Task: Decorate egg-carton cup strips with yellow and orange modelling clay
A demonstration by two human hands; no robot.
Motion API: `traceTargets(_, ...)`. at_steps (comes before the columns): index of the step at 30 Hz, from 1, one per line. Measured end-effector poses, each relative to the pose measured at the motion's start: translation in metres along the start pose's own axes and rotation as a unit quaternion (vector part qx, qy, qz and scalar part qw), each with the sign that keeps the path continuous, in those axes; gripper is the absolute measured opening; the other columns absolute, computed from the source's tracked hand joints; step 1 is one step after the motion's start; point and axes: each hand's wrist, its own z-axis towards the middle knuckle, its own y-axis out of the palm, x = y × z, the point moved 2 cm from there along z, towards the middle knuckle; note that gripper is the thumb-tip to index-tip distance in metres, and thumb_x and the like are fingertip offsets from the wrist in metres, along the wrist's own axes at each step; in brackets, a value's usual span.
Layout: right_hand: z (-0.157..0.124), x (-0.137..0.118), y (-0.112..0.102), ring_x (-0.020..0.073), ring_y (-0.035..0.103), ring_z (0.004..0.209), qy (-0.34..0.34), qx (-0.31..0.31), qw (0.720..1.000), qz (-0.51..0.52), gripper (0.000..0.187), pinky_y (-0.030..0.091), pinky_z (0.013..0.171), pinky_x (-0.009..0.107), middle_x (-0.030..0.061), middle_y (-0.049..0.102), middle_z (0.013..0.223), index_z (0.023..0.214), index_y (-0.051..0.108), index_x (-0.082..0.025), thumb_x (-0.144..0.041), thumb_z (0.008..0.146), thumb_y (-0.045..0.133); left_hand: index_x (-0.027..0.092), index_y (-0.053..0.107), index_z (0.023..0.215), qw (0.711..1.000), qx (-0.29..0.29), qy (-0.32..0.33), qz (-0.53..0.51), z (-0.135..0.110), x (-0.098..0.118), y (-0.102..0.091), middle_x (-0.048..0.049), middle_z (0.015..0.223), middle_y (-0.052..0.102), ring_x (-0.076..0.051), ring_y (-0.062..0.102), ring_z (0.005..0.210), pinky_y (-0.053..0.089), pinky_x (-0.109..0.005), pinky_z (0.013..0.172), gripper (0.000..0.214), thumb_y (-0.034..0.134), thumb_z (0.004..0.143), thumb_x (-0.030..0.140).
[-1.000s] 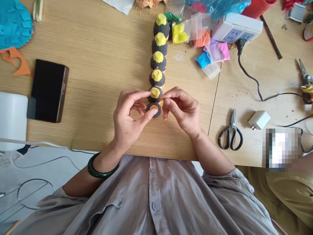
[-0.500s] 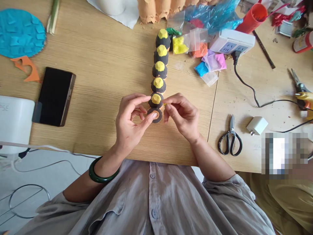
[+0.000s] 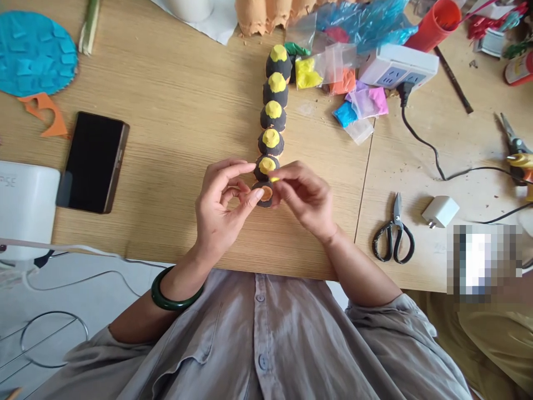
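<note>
A row of egg-carton cups [image 3: 272,116], coated black with yellow clay on their tops, runs away from me. The nearest cup [image 3: 264,201] has a bare orange-brown top. My left hand [image 3: 222,208] steadies this end of the row, its thumb at the nearest cup and its index finger at the cup behind, fingers apart. Between the thumb and index finger of my right hand [image 3: 310,200] is a small piece of yellow clay [image 3: 273,179], just above the nearest cup's right side.
Bags of coloured clay [image 3: 308,73] and a white power strip [image 3: 397,68] lie at the back right. Scissors [image 3: 393,233] and a white charger [image 3: 440,211] are on the right. A phone [image 3: 94,161] and a blue disc [image 3: 35,53] lie left. A person sits at right.
My right hand has moved slightly left, bringing the yellow clay over the nearest cup. My left thumb has shifted a little, showing more of that cup's bare top.
</note>
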Motion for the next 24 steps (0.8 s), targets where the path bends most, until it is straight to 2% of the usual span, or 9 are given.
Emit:
traceTargets(2,0.0,-0.002,0.0,0.0095,0.075,0.076,-0.014,0.019,0.999,-0.021,0.021,0.07,0.069,0.025,0.0045,0.075,0.115,0.129,0.077,-0.024,-0.039,0.119,0.067,0.029,0.083,0.129,1.0,-0.001,-0.004,0.003,0.0,0.001,0.001,-0.0096,0.139,0.069,-0.015,0.069,0.089,0.067,-0.028,0.077,0.049,0.098,0.093,0.059)
traceTargets(6,-0.001,-0.002,0.001,0.0151,0.078,0.09,-0.029,-0.041,0.996,-0.073,0.022,0.072,0.077,0.03,0.0078,0.077,0.118,0.127,0.079,-0.024,-0.041,0.118,0.069,0.03,0.083,0.129,1.0,-0.001,-0.005,0.017,0.0,0.002,0.001,-0.01,0.141,0.07,-0.017,0.071,0.095,0.069,-0.03,0.079,0.045,0.091,0.098,0.062)
traceTargets(11,0.002,0.001,-0.011,0.0113,0.07,0.073,0.03,0.058,0.992,-0.11,0.039,0.066,0.064,0.027,0.0066,0.076,0.115,0.13,0.077,-0.024,-0.058,0.119,0.061,0.031,0.086,0.127,1.0,0.017,-0.002,0.002,-0.001,-0.008,-0.007,-0.0091,0.135,0.073,-0.018,0.071,0.095,0.07,-0.032,0.082,0.039,0.09,0.099,0.059)
traceTargets(15,0.004,-0.001,-0.013,0.0133,0.069,0.078,0.005,-0.009,0.985,-0.172,0.038,0.064,0.069,0.028,0.0053,0.076,0.106,0.126,0.081,-0.023,-0.056,0.118,0.065,0.032,0.087,0.124,1.0,0.018,-0.011,0.001,-0.007,-0.019,-0.013,-0.0081,0.127,0.076,-0.019,0.073,0.097,0.069,-0.031,0.081,0.033,0.09,0.1,0.054)
traceTargets(18,0.004,0.001,-0.014,0.0141,0.069,0.08,-0.039,-0.062,0.974,-0.212,0.034,0.064,0.073,0.03,0.0071,0.078,0.112,0.124,0.082,-0.024,-0.052,0.118,0.066,0.033,0.087,0.123,1.0,0.007,-0.026,0.008,-0.012,-0.02,-0.013,-0.0075,0.126,0.076,-0.021,0.073,0.098,0.07,-0.034,0.084,0.03,0.088,0.102,0.055)
traceTargets(24,0.003,0.013,-0.019,0.0193,0.077,0.096,-0.082,-0.097,0.956,-0.264,0.028,0.065,0.081,0.032,0.0079,0.08,0.114,0.125,0.084,-0.028,-0.05,0.118,0.067,0.03,0.085,0.117,0.999,-0.011,-0.026,0.019,-0.011,-0.011,-0.008,-0.0087,0.126,0.076,-0.024,0.076,0.109,0.072,-0.037,0.091,0.032,0.084,0.104,0.059)
